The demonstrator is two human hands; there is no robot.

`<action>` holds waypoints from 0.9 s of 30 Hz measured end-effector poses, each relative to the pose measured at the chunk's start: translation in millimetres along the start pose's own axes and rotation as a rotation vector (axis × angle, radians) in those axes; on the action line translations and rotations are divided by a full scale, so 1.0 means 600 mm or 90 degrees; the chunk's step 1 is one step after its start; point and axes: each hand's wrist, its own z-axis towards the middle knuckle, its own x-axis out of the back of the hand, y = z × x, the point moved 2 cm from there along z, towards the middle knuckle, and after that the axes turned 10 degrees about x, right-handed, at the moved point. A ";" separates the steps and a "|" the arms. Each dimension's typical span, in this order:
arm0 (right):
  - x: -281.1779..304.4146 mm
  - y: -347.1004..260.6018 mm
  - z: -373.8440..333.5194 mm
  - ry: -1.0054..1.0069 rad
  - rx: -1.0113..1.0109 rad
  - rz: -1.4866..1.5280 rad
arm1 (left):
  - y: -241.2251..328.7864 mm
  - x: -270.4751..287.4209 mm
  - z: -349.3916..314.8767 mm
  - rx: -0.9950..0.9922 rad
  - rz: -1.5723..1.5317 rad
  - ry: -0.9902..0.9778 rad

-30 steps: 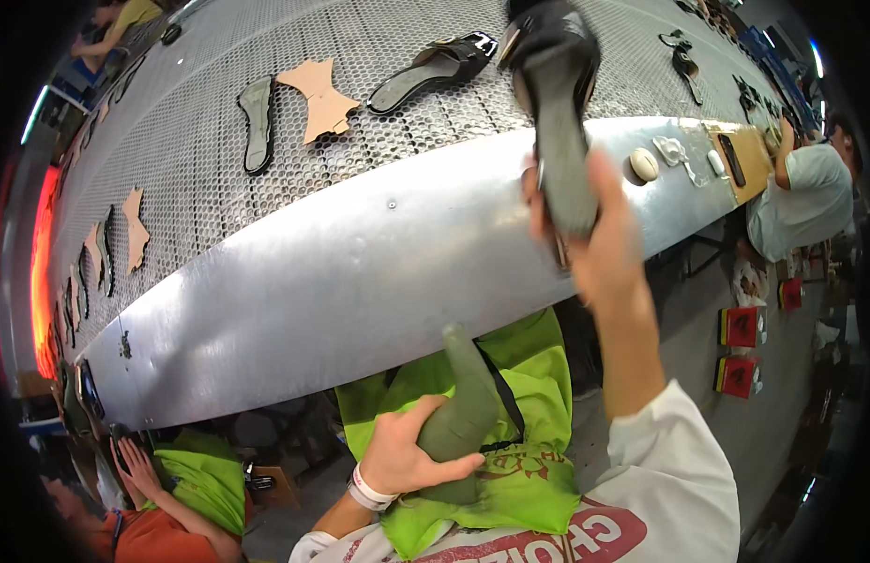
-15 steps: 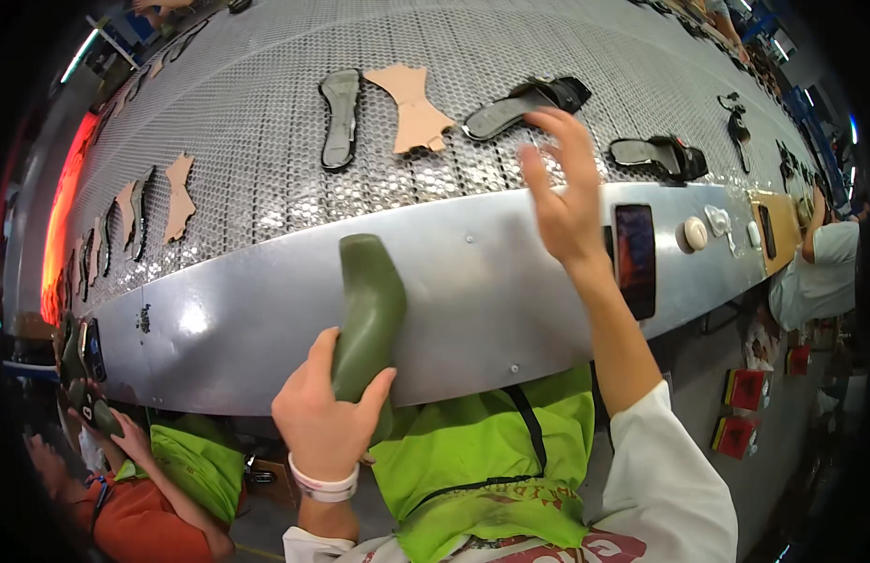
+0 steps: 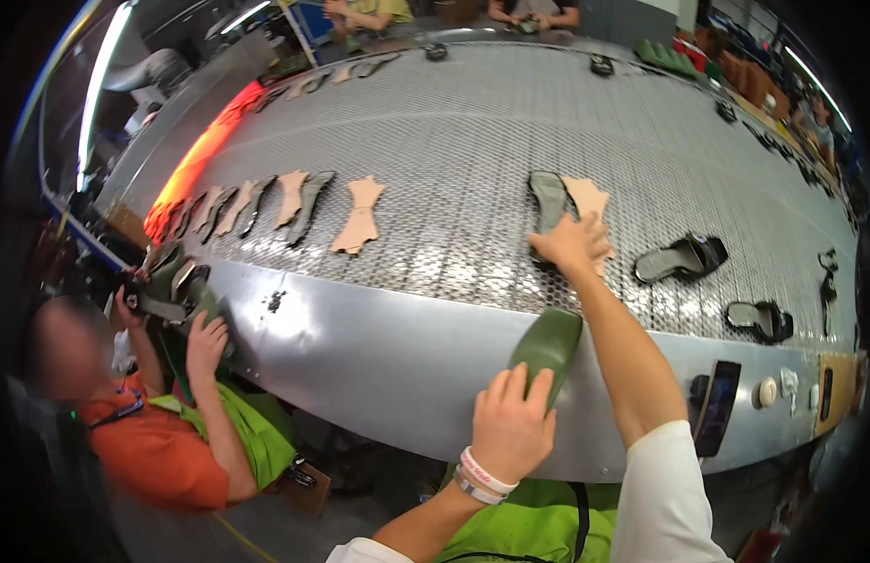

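My left hand (image 3: 514, 427) is wrapped round a green plastic shoe last (image 3: 552, 349), held tilted over the metal ledge. Out over the mesh surface, my right hand (image 3: 575, 246) spreads its thumb and fingers across a dark shoe sole (image 3: 546, 197) and a tan cut-out piece (image 3: 587, 194). The thumb is at the sole's edge and the fingers lie over the tan piece. Whether they touch or grip either is unclear. Right of this hand lies a black sandal (image 3: 683, 258), with another black sandal (image 3: 761, 320) beyond it.
A smooth metal ledge (image 3: 388, 347) borders the mesh conveyor (image 3: 444, 141). More soles and tan pieces (image 3: 360, 214) lie to the left, near a glowing orange strip (image 3: 205, 150). A phone (image 3: 718, 408) and a round white item (image 3: 767, 392) rest at right. A co-worker in orange (image 3: 163, 441) handles lasts at left.
The view has swung left. My right hand has moved from above the sandal to the sole and tan piece. My left hand still holds the last, now tilted to the right.
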 end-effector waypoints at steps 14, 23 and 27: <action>0.131 0.224 -0.127 0.153 0.363 0.582 | 0.002 -0.003 -0.022 -0.209 -0.161 0.203; 0.037 0.208 -0.524 -0.166 0.203 0.928 | 0.047 -0.011 -0.103 -0.097 -0.807 -0.201; 0.046 0.242 -0.573 -0.119 0.118 1.075 | 0.029 0.035 -0.143 -0.017 -0.568 0.022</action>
